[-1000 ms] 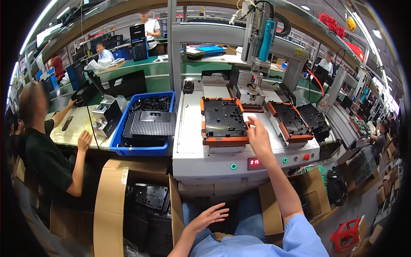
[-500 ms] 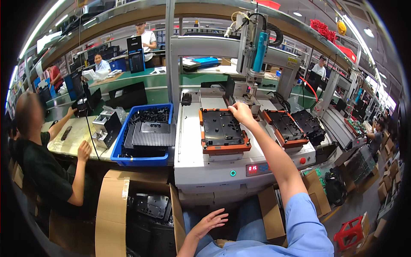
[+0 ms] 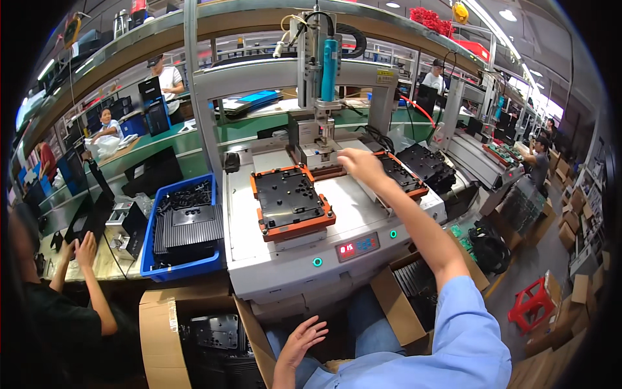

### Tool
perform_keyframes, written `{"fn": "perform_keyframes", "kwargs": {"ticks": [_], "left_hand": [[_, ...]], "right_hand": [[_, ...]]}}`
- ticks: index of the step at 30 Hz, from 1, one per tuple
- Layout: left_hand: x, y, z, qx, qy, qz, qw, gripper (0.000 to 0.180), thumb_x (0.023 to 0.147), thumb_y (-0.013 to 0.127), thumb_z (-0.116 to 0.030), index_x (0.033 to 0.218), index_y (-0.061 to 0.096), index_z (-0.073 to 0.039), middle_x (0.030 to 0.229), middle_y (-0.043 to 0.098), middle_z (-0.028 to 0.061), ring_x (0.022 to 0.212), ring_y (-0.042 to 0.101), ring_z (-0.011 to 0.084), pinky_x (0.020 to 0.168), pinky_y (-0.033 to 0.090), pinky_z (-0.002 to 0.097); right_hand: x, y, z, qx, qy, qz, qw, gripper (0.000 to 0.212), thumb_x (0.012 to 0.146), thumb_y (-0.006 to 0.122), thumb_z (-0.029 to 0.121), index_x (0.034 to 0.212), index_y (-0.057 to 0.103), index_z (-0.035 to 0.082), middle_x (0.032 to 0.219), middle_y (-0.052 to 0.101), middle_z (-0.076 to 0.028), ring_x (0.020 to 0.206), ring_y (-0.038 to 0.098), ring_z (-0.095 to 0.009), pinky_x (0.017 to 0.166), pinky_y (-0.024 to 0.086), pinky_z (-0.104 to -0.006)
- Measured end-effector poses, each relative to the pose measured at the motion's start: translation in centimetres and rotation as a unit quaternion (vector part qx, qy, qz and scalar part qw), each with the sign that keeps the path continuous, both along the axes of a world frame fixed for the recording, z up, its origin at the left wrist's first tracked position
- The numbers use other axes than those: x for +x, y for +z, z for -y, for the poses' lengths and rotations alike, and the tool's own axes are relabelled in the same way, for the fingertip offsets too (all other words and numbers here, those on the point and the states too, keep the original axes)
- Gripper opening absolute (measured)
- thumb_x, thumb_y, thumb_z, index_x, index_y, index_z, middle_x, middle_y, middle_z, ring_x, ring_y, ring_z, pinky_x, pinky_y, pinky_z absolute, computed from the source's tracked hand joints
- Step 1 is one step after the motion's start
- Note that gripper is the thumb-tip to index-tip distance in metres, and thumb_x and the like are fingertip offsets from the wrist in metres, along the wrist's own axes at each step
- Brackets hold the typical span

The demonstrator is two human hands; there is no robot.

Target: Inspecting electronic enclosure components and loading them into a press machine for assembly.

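Observation:
My right hand (image 3: 363, 167) is above the white screwdriving machine (image 3: 350, 217), its fingers bent closed beside the machine's screwdriving head (image 3: 324, 133). Anything between the fingertips is hidden. To its left, a black plastic panel (image 3: 289, 196) with small bosses lies in an orange fixture (image 3: 298, 228). A second black panel (image 3: 403, 175) in a similar fixture sits just right of the hand, partly covered by my wrist. Low over my lap, my left hand (image 3: 304, 338) is open, fingers spread, holding nothing.
A blue bin (image 3: 183, 269) of black finned parts stands left of the machine. Cardboard boxes (image 3: 157, 343) (image 3: 396, 312) flank my legs. Black panels (image 3: 426, 167) are stacked at right. A co-worker's hands (image 3: 79, 251) handle a black part at far left. A red stool (image 3: 534, 305) stands on the floor.
My right hand has left the left panel's far corner and moved right, toward the second fixture. The view has swung right. The co-worker's hands have come together. My left hand stays over my lap.

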State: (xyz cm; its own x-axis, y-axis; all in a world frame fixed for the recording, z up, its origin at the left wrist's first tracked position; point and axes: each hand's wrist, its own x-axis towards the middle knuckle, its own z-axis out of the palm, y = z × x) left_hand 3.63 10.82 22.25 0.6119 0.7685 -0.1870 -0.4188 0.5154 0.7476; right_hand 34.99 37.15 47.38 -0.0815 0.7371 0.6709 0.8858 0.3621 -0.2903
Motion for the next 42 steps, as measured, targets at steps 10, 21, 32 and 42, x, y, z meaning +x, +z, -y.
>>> {"fn": "perform_keyframes", "kwargs": {"ticks": [10,21,32,42], "left_hand": [[-0.2,0.3,0.3,-0.028,0.024,0.002,0.999,0.053,0.091,0.06,-0.015,0.138,0.039,-0.001,0.131,0.053,0.0191,0.117,0.056,0.0281,0.098,0.046,0.0352],[0.1,-0.8,0.3,-0.028,0.031,-0.018,0.999,0.051,0.093,0.058,-0.016,0.138,0.04,-0.001,0.13,0.053,0.0209,0.115,0.057,0.0308,0.097,0.047,0.0381],[0.1,-0.6,0.1,-0.031,0.027,-0.028,0.999,0.051,0.093,0.058,-0.016,0.137,0.039,0.0,0.13,0.053,0.0204,0.115,0.057,0.0296,0.097,0.047,0.0369],[0.0,-0.7,0.1,-0.03,0.025,-0.025,0.999,0.054,0.093,0.059,-0.02,0.138,0.038,0.002,0.13,0.052,0.0201,0.117,0.056,0.0276,0.099,0.045,0.0351]], "right_hand": [[17.0,-2.8,11.0,-0.097,-0.172,-0.022,0.98,0.034,0.095,0.047,0.029,0.092,0.062,-0.002,0.085,0.063,-0.023,0.084,0.06,-0.042,0.074,0.047,-0.0459],[15.9,-2.8,12.3,-0.082,-0.113,-0.09,0.986,0.034,0.094,0.05,0.028,0.103,0.062,-0.003,0.087,0.066,-0.021,0.084,0.065,-0.035,0.076,0.049,-0.0377],[17.4,-0.1,-1.1,-0.216,-0.224,-0.005,0.95,0.034,0.085,0.058,0.034,0.098,0.069,0.004,0.1,0.067,-0.021,0.098,0.064,-0.036,0.086,0.05,-0.0433],[15.9,-0.4,-5.5,-0.253,-0.311,-0.017,0.916,0.042,0.088,0.062,0.037,0.11,0.063,0.001,0.115,0.061,-0.025,0.11,0.058,-0.04,0.091,0.048,-0.0465]]}}
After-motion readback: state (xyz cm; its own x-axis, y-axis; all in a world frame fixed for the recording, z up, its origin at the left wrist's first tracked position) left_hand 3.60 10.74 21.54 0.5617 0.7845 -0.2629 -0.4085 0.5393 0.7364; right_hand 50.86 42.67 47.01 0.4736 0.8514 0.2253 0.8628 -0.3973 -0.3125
